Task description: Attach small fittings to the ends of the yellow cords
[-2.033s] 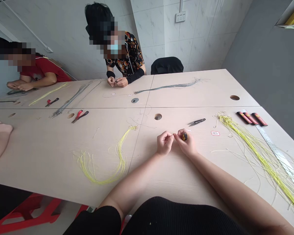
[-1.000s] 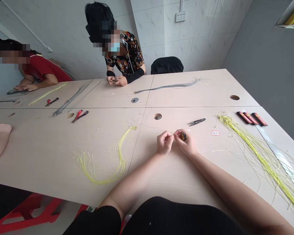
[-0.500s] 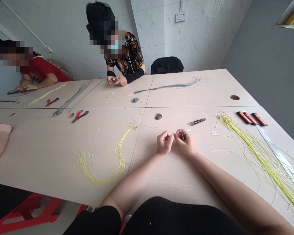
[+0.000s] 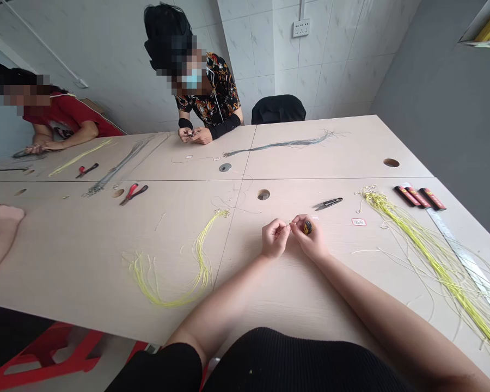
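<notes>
My left hand (image 4: 275,238) is closed in a pinch, its fingertips meeting those of my right hand just above the table. What they pinch is tiny, seemingly the end of a thin cord, and mostly hidden. My right hand (image 4: 310,237) is curled around a dark lighter (image 4: 307,227) with a yellow mark; only its end shows. Left of my hands lies a curved bundle of yellow cords (image 4: 204,267). A larger yellow cord bundle (image 4: 433,261) stretches along the right side. Black thread snips (image 4: 329,203) rest just beyond my right hand.
Several red-and-black lighters (image 4: 432,199) lie by a metal ruler (image 4: 453,239). Red-handled pliers (image 4: 133,194) and grey cord bundles (image 4: 286,144) are farther off. A cable hole (image 4: 263,194) opens in the table. Two co-workers sit opposite; another person's arm (image 4: 2,234) rests at left.
My hands stay almost in place, fingertips still together; the lighter's end has shifted very slightly. At the left, another person's arm has moved a little to the right.
</notes>
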Demonstrator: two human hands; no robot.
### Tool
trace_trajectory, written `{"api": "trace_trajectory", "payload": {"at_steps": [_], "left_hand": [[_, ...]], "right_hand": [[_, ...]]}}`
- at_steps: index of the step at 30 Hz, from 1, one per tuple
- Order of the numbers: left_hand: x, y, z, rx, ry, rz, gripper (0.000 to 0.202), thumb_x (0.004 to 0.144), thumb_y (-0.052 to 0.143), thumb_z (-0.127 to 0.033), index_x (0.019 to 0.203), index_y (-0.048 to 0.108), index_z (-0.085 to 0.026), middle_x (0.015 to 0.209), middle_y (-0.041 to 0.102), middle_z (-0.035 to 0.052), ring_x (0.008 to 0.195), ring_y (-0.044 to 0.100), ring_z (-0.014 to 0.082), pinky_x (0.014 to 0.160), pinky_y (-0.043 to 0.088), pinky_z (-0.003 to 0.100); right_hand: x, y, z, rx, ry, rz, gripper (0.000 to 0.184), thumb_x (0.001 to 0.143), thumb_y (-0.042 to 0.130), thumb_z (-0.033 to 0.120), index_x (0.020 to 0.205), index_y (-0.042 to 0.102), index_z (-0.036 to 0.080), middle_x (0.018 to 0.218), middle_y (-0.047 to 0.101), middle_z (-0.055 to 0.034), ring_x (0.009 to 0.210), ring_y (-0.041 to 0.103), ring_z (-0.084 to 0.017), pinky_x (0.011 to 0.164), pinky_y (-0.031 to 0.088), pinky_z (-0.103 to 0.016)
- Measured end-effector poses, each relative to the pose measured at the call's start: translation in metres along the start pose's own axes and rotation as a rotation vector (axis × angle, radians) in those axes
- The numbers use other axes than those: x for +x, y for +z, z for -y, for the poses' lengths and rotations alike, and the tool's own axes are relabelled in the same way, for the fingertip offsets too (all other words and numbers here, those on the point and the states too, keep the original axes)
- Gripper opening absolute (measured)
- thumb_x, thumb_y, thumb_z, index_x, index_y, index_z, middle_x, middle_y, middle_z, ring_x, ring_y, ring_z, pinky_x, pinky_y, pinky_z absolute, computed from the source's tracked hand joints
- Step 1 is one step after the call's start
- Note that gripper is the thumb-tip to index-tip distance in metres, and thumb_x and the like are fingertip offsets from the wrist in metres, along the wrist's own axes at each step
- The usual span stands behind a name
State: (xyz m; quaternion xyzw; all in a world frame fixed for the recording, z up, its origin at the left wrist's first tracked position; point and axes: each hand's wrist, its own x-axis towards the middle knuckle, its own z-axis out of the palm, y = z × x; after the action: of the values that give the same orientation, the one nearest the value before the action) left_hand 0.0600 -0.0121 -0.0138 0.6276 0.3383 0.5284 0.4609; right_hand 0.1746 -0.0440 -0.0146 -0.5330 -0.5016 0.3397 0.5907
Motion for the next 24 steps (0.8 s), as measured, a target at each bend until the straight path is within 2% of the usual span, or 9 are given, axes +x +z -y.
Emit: {"api": "trace_trajectory", "payload": {"at_steps": [11,24], "left_hand": [[0.0003,-0.0001,0.0000,-0.012,-0.009,-0.002,0.037,0.077,0.059,-0.041,0.054,0.042,-0.018,0.047,0.034,-0.0058,0.046,0.030,0.0070,0.045,0.025,0.021],[0.0000,0.0004,-0.0005,-0.032,-0.041,-0.016,0.037,0.075,0.062,-0.040,0.053,0.041,-0.018,0.046,0.034,-0.0060,0.046,0.029,0.0072,0.046,0.025,0.022]], "right_hand": [[0.0001,0.0009,0.0008,0.002,0.027,-0.007,0.028,0.078,0.063,0.046,0.076,0.053,0.020,0.058,0.048,0.0023,0.053,0.041,-0.011,0.051,0.034,-0.025],[0.0003,0.0004,-0.0003,-0.009,0.006,-0.004,0.027,0.082,0.059,0.046,0.077,0.053,0.019,0.059,0.046,0.0028,0.053,0.038,-0.010,0.051,0.033,-0.025]]}}
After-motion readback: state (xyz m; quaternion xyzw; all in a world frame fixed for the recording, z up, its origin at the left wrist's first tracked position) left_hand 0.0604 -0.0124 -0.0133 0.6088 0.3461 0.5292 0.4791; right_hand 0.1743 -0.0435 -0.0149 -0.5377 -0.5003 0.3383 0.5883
